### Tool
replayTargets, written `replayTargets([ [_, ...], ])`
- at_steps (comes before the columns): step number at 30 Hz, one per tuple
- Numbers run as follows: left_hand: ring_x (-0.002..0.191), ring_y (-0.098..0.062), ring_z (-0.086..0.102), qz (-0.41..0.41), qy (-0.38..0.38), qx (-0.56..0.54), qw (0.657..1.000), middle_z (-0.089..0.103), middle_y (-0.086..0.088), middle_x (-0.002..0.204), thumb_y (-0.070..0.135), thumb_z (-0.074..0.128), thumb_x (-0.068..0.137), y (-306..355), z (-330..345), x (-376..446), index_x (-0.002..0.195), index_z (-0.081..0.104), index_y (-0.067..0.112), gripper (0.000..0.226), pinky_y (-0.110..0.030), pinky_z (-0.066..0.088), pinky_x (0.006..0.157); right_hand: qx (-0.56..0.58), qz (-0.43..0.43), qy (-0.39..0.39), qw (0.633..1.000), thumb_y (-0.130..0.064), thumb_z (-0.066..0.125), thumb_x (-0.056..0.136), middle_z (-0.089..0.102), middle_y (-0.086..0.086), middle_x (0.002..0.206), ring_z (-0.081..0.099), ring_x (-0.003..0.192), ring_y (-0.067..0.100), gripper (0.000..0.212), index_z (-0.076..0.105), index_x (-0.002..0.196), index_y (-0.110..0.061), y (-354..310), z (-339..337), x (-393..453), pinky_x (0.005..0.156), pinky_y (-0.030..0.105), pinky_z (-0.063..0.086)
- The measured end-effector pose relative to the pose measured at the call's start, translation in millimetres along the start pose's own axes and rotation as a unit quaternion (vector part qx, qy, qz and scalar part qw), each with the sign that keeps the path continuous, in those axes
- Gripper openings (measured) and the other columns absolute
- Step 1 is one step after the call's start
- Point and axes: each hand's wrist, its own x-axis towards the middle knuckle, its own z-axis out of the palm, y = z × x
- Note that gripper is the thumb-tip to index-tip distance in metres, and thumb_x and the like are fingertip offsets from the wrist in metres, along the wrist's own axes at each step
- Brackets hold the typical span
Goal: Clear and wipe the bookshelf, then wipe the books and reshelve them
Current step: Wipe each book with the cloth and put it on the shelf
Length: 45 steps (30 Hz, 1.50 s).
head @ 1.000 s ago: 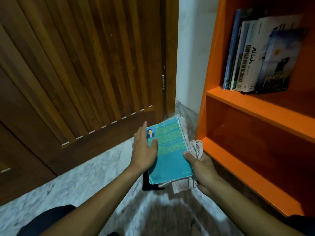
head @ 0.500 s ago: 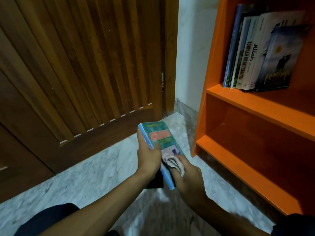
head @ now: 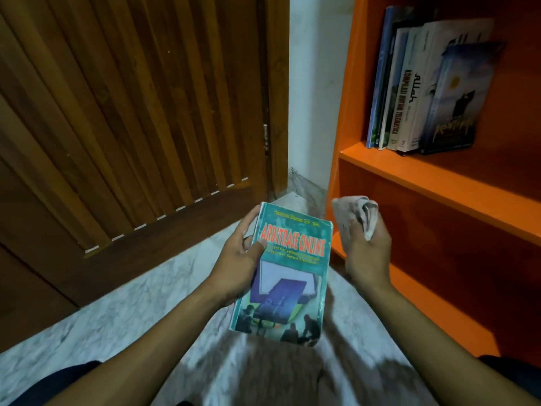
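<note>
A teal paperback (head: 288,276) with red title lettering faces up above the floor. My left hand (head: 237,259) grips its left edge, thumb on the cover. My right hand (head: 367,250) holds a crumpled white cloth (head: 355,213) just right of the book's top corner, apart from the cover. The orange bookshelf (head: 433,183) stands at the right. Its upper shelf carries several upright books (head: 424,92). The lower compartment (head: 456,259) holds nothing that I can see.
A dark slatted wooden door (head: 131,112) fills the left and back. A white wall strip (head: 316,83) runs between door and shelf. The floor (head: 131,303) is white marble. My knees show at the bottom corners.
The book has been turned from its back cover to its front cover and raised. My right hand with the cloth has come off the cover and moved right.
</note>
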Motion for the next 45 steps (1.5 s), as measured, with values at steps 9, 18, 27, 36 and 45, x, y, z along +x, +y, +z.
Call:
replayTargets([
  [9, 0.092, -0.034, 0.073, -0.003, 0.017, -0.084, 0.996, 0.073, -0.019, 0.112, 0.000, 0.044, 0.103, 6, 9, 2, 0.145, 0.042, 0.035, 0.055, -0.042, 0.063, 0.072, -0.163, -0.086, -0.224, 0.957, -0.016, 0.052, 0.095, 0.056, -0.002, 0.141, 0.051, 0.131, 0.015, 0.039, 0.057, 0.133, -0.022, 15, 13, -39, 0.111, 0.037, 0.040],
  [18, 0.095, -0.031, 0.073, 0.000, 0.208, -0.170, 0.963, 0.068, -0.010, 0.126, 0.006, 0.044, 0.104, 22, -29, 17, 0.141, 0.047, 0.037, 0.048, -0.046, 0.060, 0.075, -0.080, -0.100, -0.374, 0.919, -0.006, 0.050, 0.098, 0.067, -0.006, 0.123, 0.059, 0.121, 0.009, 0.027, 0.068, 0.116, -0.016, 18, 16, -81, 0.102, 0.033, 0.048],
  [27, 0.090, -0.027, 0.075, 0.030, 0.151, -0.058, 0.986, 0.074, 0.005, 0.106, 0.009, 0.044, 0.105, 33, -35, 12, 0.144, 0.046, 0.039, 0.049, -0.045, 0.063, 0.071, -0.035, 0.017, -0.395, 0.918, -0.002, 0.053, 0.099, 0.065, -0.032, 0.080, 0.058, 0.077, -0.018, 0.028, 0.060, 0.097, -0.029, -12, 15, -57, 0.071, 0.005, 0.042],
  [36, 0.094, -0.027, 0.075, 0.004, 0.016, 0.003, 1.000, 0.077, 0.009, 0.103, 0.010, 0.043, 0.106, 5, 12, -2, 0.141, 0.049, 0.041, 0.048, -0.047, 0.062, 0.077, -0.068, -0.132, -0.117, 0.982, -0.013, 0.050, 0.096, 0.064, -0.015, 0.114, 0.054, 0.103, -0.017, 0.027, 0.059, 0.122, -0.012, -24, 8, -24, 0.082, 0.014, 0.046],
  [45, 0.105, -0.033, 0.071, -0.051, 0.046, -0.149, 0.986, 0.073, -0.009, 0.119, 0.005, 0.045, 0.103, -2, 24, 12, 0.136, 0.057, 0.034, 0.046, -0.047, 0.059, 0.086, -0.153, -0.165, -0.286, 0.932, 0.000, 0.045, 0.093, 0.033, -0.009, 0.156, 0.017, 0.149, 0.004, 0.052, 0.047, 0.142, -0.018, 7, 29, -57, 0.124, 0.039, 0.010],
])
